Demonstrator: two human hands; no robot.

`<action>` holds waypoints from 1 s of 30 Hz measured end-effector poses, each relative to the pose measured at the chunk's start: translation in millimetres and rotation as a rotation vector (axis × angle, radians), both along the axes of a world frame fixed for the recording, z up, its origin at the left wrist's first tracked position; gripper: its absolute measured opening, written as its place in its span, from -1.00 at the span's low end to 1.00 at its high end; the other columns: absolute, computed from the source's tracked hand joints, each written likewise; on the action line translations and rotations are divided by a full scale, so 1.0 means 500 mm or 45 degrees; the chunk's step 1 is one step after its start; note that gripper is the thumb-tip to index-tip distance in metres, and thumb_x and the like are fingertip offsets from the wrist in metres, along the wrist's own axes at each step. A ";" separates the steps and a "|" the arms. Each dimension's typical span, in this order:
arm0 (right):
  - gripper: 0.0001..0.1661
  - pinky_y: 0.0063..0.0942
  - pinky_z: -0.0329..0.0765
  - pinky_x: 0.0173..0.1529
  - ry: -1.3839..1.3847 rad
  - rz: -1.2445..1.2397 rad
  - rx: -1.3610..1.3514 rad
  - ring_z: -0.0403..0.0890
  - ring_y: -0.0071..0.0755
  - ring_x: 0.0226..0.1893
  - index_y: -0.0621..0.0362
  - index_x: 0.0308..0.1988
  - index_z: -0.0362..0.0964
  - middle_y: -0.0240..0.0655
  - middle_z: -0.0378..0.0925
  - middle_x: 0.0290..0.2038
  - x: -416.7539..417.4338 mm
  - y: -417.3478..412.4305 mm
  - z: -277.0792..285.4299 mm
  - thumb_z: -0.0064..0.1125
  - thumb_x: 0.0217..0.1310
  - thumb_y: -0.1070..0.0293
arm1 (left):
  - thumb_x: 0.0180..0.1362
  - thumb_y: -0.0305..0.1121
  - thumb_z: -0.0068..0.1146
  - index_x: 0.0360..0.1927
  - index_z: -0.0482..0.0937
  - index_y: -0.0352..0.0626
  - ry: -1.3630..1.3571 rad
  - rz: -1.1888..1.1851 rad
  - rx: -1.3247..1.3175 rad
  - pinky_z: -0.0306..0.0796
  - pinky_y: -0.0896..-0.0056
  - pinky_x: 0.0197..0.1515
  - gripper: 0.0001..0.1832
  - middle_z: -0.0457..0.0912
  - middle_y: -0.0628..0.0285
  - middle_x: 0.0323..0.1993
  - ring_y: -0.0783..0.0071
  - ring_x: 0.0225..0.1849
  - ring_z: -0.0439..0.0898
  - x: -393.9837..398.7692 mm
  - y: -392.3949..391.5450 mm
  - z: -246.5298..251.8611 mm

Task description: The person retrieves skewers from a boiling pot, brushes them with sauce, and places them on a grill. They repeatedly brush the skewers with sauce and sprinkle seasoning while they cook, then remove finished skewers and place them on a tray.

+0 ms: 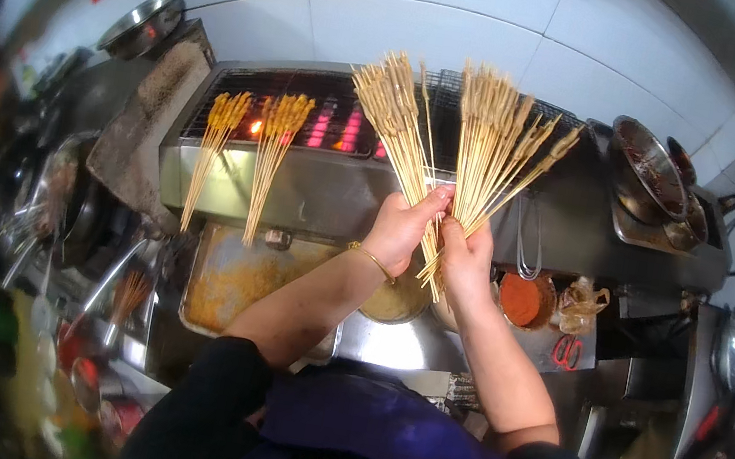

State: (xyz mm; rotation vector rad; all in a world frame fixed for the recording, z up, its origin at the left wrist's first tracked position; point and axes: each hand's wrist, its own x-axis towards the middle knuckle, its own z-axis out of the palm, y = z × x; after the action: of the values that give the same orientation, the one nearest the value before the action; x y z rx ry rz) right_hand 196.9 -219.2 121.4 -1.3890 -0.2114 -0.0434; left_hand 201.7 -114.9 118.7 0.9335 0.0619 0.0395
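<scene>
My left hand point(404, 228) is closed around a fanned bundle of bamboo skewers point(392, 118) with pale brown food on their far ends. A second, thicker bundle of skewers point(487, 133) is gripped in my right hand point(468, 256). The hands meet at the sticks, and the stick ends cross below them. Both bundles are held up in front of the grill point(359, 189). On its rack, at the left, lie two groups of yellow-coated skewers point(213, 133) point(272, 149), their bare sticks hanging over the front edge. Flame and glowing pink-red heating elements point(351, 132) show under the rack.
A metal tray point(244, 282) with yellow powder stands near my left forearm. Right of my right hand are a bowl of red powder point(522, 301), a plastic bag point(579, 303), red-handled scissors point(567, 351) and metal tongs point(529, 248). Stained pans point(651, 170) sit at the grill's right end.
</scene>
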 end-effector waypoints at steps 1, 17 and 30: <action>-0.66 -0.51 0.43 -0.03 -0.019 -0.045 -0.097 0.52 -0.44 -0.14 0.34 0.00 0.32 -0.24 0.51 -0.15 0.013 0.000 -0.001 -0.11 0.19 0.57 | 0.25 -0.36 0.03 -0.05 0.51 -0.35 0.003 -0.019 0.023 0.40 0.47 -0.06 -0.72 0.59 0.18 -0.13 0.49 -0.15 0.54 0.015 -0.002 0.005; -0.74 -0.22 0.50 -0.16 -0.214 -0.676 -1.150 0.61 -0.01 -0.27 0.29 -0.22 0.39 0.00 0.56 -0.35 0.258 -0.162 0.049 0.03 0.09 0.35 | 0.21 -0.28 0.08 -0.29 0.49 -0.10 0.282 -0.244 -0.174 0.04 0.54 -0.73 -0.87 0.21 0.50 -0.73 0.69 -0.76 0.13 0.178 0.003 0.044; -0.40 -0.23 0.47 -0.07 -0.031 -0.335 -1.694 0.58 0.01 -0.14 0.33 -0.02 0.39 0.06 0.56 -0.20 0.276 -0.270 0.063 0.26 -0.02 0.19 | 0.27 -0.35 -0.08 -0.17 0.43 -0.07 0.542 -0.654 -0.446 0.13 0.59 -0.67 -0.89 0.36 0.42 -0.58 0.62 -0.71 0.21 0.170 -0.079 -0.029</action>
State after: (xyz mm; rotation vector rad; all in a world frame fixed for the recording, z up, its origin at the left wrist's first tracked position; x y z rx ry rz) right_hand 334.9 -354.0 152.8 -2.7386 -0.0530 -0.1558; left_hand 286.8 -154.4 104.0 0.5729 0.2138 -0.6293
